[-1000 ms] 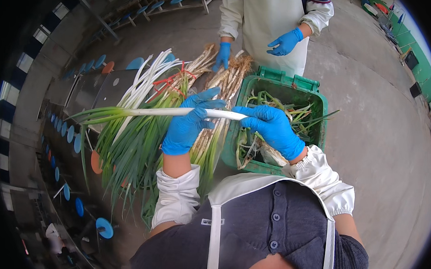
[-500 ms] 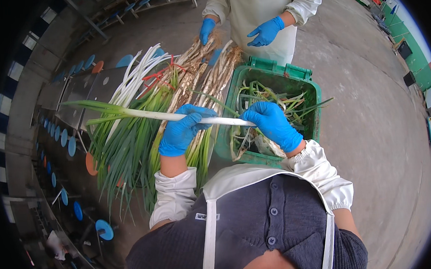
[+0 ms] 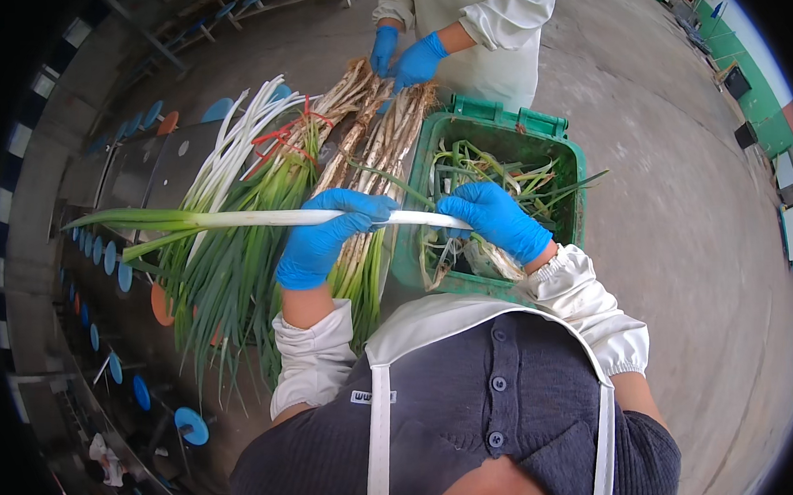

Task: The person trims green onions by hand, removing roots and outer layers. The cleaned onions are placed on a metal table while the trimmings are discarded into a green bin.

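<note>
A long green onion (image 3: 262,219) with a clean white stalk lies level across both my hands, its green leaves pointing left. My left hand (image 3: 330,235), in a blue glove, is wrapped round the middle of the white stalk. At the stalk's right end, my right hand (image 3: 499,218), gloved too, has its fingers closed on the tip. Below the right hand stands a green bin (image 3: 579,173) with leaf trimmings (image 3: 473,169) in it. Under the left hand lie unpeeled green onions (image 3: 392,137) with brown, rooty stalks.
Peeled white green onions (image 3: 229,153) lie on the metal table (image 3: 176,164) at the left, beside a bundle tied with red string (image 3: 294,132). Across from me a co-worker's gloved hands (image 3: 415,61) touch the root ends. Round blue stools (image 3: 192,424) line the left.
The held green onion has shifted left and slightly up along with my left hand. The co-worker's right-side hand has moved left to join the other at the unpeeled stalks.
</note>
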`<action>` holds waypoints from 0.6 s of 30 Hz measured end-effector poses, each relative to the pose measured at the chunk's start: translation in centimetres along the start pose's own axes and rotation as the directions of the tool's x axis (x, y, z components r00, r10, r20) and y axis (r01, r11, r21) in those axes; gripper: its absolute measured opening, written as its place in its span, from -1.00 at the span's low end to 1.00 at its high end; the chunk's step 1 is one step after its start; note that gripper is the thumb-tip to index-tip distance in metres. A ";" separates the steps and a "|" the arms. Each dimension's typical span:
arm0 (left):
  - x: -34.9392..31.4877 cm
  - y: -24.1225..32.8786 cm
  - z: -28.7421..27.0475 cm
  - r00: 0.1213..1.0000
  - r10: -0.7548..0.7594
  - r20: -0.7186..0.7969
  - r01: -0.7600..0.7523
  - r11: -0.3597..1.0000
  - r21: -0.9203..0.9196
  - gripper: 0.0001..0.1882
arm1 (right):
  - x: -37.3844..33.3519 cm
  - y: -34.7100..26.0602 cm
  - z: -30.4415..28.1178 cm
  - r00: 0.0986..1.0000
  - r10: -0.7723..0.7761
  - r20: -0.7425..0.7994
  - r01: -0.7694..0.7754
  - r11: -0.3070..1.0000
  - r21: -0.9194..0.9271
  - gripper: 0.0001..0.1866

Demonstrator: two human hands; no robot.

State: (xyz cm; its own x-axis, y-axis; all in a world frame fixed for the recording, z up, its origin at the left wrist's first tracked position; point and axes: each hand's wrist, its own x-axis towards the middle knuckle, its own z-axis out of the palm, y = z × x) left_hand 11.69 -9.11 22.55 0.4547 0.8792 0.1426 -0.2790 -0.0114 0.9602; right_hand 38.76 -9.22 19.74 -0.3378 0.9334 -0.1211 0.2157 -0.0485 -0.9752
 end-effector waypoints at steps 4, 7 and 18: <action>-0.3 0.9 -0.9 0.999 0.032 -0.025 -0.032 0.999 0.022 -0.84 | -1.0 1.1 -2.6 0.997 -0.007 0.077 0.003 0.999 0.051 -0.59; -0.5 1.6 -1.7 0.995 0.090 -0.032 -0.090 0.996 0.011 -0.83 | -1.8 -1.2 -3.8 0.993 0.055 0.106 -0.074 0.980 0.183 -0.53; -1.8 2.9 -6.1 0.952 0.226 -0.208 -0.244 0.967 -0.066 -0.74 | -4.4 0.2 -7.9 0.964 -0.053 0.261 0.080 0.992 -0.094 -0.66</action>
State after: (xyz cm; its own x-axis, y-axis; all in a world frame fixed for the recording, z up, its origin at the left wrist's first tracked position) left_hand 4.93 -7.84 23.61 0.1940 0.9330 0.3030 -0.4367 -0.1944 0.8783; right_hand 47.49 -10.51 21.53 -0.5758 0.8096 -0.1138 0.2736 0.0597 -0.9600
